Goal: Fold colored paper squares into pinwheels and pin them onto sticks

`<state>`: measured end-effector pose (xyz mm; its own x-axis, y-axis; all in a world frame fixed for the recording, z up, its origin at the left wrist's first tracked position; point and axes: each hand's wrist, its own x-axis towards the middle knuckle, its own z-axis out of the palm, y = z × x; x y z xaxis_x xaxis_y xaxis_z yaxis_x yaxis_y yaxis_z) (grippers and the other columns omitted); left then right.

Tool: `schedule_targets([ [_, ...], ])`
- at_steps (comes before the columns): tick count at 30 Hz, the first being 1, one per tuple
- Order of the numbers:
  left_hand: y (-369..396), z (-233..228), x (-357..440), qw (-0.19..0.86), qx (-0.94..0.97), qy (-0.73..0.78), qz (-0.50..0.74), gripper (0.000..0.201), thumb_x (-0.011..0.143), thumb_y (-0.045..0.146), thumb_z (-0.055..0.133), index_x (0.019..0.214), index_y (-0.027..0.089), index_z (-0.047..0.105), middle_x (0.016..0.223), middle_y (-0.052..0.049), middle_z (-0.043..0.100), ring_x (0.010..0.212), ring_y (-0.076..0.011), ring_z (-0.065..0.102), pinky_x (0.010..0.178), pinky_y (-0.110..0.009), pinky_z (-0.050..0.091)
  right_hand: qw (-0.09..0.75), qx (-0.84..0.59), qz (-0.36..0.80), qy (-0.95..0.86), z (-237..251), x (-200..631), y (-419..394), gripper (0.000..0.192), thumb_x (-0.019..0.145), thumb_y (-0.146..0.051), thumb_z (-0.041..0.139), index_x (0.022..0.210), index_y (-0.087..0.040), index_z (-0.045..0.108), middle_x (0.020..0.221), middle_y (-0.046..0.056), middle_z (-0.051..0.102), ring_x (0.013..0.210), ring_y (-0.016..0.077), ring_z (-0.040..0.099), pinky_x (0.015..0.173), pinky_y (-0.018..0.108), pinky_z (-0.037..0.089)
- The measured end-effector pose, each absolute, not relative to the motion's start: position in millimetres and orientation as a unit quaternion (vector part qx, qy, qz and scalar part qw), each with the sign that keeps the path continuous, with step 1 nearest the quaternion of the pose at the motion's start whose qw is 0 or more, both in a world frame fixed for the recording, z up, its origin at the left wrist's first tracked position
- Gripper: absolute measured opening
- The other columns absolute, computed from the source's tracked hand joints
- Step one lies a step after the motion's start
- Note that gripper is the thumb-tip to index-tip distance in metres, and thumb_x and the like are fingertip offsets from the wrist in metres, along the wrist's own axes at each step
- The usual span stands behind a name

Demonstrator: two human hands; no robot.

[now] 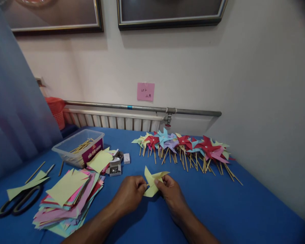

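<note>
L hand (130, 193) + R hand (170, 191) pinch yellow paper (152, 181) | blue table (218, 203)

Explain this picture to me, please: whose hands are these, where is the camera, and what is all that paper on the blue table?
There is no machine here. A person wears a camera on the head, looking forward and down, so the two arms rising from the bottom edge are that person's own.

Both hands, left hand and right hand, pinch a yellow paper with folded points, held just above the blue table.

To the left lie a stack of coloured paper squares, scissors, a clear tub with wooden sticks in it, and small boxes that seem to hold pins. At the back lies a row of finished pinwheels on sticks, beneath a radiator and a pink note on the wall.
</note>
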<state>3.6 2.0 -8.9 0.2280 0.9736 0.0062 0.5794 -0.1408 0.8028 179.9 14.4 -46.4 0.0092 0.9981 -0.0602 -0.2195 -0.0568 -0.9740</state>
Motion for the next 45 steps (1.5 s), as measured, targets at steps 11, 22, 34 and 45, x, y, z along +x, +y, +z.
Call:
schedule_targets([
  [11, 2, -8, 4, 0.348, 0.698, 0.561, 0.278, 0.025, 0.09, 0.029, 0.052, 0.076, 0.016, 0.068, 0.064, 0.002, 0.06, 0.063, -0.014, 0.05, 0.06, -0.028, 0.029, 0.528, -0.457, 0.567, -0.436, -42, 180, 14, 0.037, 0.065, -0.05, 0.086, 0.08, -0.021, 0.069, 0.07, 0.0, 0.071, 0.064, 0.0182, 0.06, 0.058, 0.027, 0.043],
  [22, 4, -15, 1, 0.396, 0.696, 0.521, 0.294, 0.019, 0.087, 0.025, 0.052, 0.077, 0.017, 0.066, 0.067, 0.003, 0.058, 0.064, -0.0133, 0.048, 0.061, -0.026, 0.031, 0.533, -0.457, 0.565, -0.434, -43, 182, 12, 0.037, 0.068, -0.051, 0.084, 0.07, -0.021, 0.062, 0.061, -0.004, 0.061, 0.058, 0.0139, 0.05, 0.056, 0.025, 0.037],
  [34, 8, -18, -1, 0.481, 0.658, 0.499, 0.294, 0.019, 0.081, 0.031, 0.058, 0.077, 0.015, 0.068, 0.064, 0.003, 0.055, 0.06, -0.0112, 0.043, 0.059, -0.026, 0.03, 0.523, -0.465, 0.566, -0.435, -53, 185, 20, 0.044, 0.064, -0.057, 0.088, 0.073, -0.02, 0.065, 0.061, -0.003, 0.065, 0.056, 0.0145, 0.052, 0.056, 0.026, 0.039],
  [45, 16, -19, 0, 0.568, 0.522, 0.52, 0.367, 0.022, 0.066, 0.035, 0.071, 0.073, 0.015, 0.066, 0.057, 0.004, 0.057, 0.052, -0.01, 0.045, 0.055, -0.025, 0.031, 0.564, -0.413, 0.612, -0.369, -26, 181, 4, 0.052, 0.067, -0.059, 0.09, 0.094, -0.019, 0.072, 0.087, 0.006, 0.079, 0.075, 0.0192, 0.071, 0.076, 0.031, 0.053],
])
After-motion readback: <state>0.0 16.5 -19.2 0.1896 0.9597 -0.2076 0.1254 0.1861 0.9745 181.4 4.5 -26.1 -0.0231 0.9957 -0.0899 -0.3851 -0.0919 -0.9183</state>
